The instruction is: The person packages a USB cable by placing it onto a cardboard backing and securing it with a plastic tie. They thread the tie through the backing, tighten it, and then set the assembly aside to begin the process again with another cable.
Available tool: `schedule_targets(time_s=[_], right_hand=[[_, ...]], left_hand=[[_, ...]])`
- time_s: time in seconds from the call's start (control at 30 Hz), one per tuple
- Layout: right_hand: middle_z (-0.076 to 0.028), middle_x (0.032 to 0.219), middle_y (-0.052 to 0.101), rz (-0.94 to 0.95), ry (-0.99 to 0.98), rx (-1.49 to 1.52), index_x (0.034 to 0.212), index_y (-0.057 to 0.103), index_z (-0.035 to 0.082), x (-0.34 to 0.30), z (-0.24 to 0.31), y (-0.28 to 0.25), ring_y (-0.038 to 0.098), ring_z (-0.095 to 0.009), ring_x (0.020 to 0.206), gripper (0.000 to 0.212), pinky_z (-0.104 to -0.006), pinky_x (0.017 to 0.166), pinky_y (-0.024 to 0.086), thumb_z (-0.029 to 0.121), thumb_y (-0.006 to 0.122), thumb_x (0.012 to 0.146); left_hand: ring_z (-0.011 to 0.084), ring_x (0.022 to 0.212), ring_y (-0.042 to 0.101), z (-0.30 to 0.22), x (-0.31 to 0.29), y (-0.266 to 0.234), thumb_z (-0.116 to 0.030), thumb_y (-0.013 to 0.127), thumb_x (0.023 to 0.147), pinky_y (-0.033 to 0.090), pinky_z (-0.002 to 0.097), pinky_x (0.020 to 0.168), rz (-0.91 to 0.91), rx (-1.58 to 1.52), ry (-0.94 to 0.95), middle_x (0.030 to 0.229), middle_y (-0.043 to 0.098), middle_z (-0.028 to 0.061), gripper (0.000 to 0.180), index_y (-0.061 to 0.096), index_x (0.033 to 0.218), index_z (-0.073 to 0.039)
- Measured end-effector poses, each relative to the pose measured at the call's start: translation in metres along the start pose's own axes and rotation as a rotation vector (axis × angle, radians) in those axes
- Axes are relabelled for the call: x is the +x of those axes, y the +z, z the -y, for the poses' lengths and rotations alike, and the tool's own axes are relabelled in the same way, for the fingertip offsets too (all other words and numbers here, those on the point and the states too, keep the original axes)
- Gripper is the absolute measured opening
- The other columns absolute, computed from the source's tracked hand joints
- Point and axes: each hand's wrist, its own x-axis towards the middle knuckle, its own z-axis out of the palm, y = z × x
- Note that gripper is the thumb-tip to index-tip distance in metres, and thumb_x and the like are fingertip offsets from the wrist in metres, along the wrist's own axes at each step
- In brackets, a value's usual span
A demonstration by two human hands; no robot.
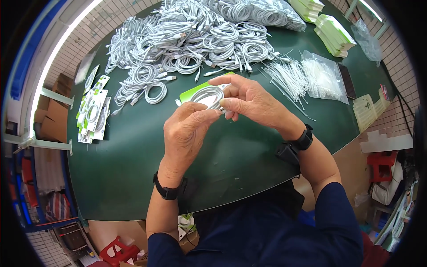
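Observation:
A coiled white cable is held between my two hands above the middle of the green table. My left hand pinches the coil from its lower left side. My right hand grips the right side, thumb and fingers closed around it. Partly behind the coil is a green and white card; I cannot tell whether it touches the cable. Left of my hands lie a loose cable coil and a stack of cards with coiled cables.
A large heap of coiled cables covers the far side. White zip ties lie at the right, beside a clear bag of more ties. Stacks of green and white cards stand far right. A red stool is off the table's right edge.

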Motion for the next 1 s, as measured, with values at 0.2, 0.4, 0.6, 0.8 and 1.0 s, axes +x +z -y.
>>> schedule_targets(time_s=[0.2,0.4,0.6,0.8,1.0], right_hand=[[-0.007,0.119,0.065,-0.135,-0.429,-0.54,0.141,0.054,0.01,-0.003,-0.004,0.005,0.063,-0.014,0.091,0.054,-0.0257,0.069,0.054,0.007,0.071,0.09],[-0.01,0.119,0.064,0.012,-0.599,-0.654,0.134,0.06,0.009,0.001,-0.008,0.015,0.065,-0.025,0.095,0.051,-0.0338,0.075,0.056,0.008,0.075,0.085],[-0.012,0.113,0.065,0.078,-0.566,-0.742,0.129,0.062,0.007,0.001,-0.012,0.006,0.065,-0.032,0.094,0.045,-0.0376,0.078,0.055,0.008,0.073,0.086],[-0.012,0.111,0.066,0.095,-0.585,-0.804,0.125,0.062,0.004,-0.002,-0.012,0.003,0.065,-0.031,0.091,0.04,-0.0367,0.076,0.055,0.008,0.073,0.087],[-0.011,0.109,0.067,-0.007,-0.502,-0.596,0.125,0.061,0.005,-0.007,0.001,0.009,0.067,-0.025,0.085,0.047,-0.0317,0.07,0.056,0.005,0.079,0.082]], left_hand=[[0.0166,0.074,0.064,-0.008,0.005,-0.014,0.004,0.076,0.085,0.049,0.028,0.061,0.018,0.035,0.003,0.086,0.067,0.0075,0.018,0.075,0.1,-0.005],[0.0218,0.073,0.064,-0.018,0.01,-0.022,0.007,0.076,0.077,0.052,0.0325,0.062,0.15,0.14,0.086,0.085,0.065,0.0064,0.025,0.074,0.098,-0.008],[0.024,0.073,0.064,-0.02,0.012,-0.02,0.008,0.077,0.072,0.052,0.0346,0.062,0.21,0.192,0.154,0.084,0.064,0.0062,0.031,0.073,0.097,-0.01],[0.024,0.072,0.064,-0.025,0.013,-0.017,0.008,0.077,0.072,0.051,0.0342,0.061,0.204,0.194,0.152,0.082,0.064,0.0067,0.03,0.073,0.096,-0.009],[0.023,0.071,0.064,-0.022,0.011,-0.022,0.007,0.077,0.075,0.051,0.0321,0.06,0.148,0.17,0.09,0.082,0.065,0.0075,0.027,0.074,0.097,-0.009]])
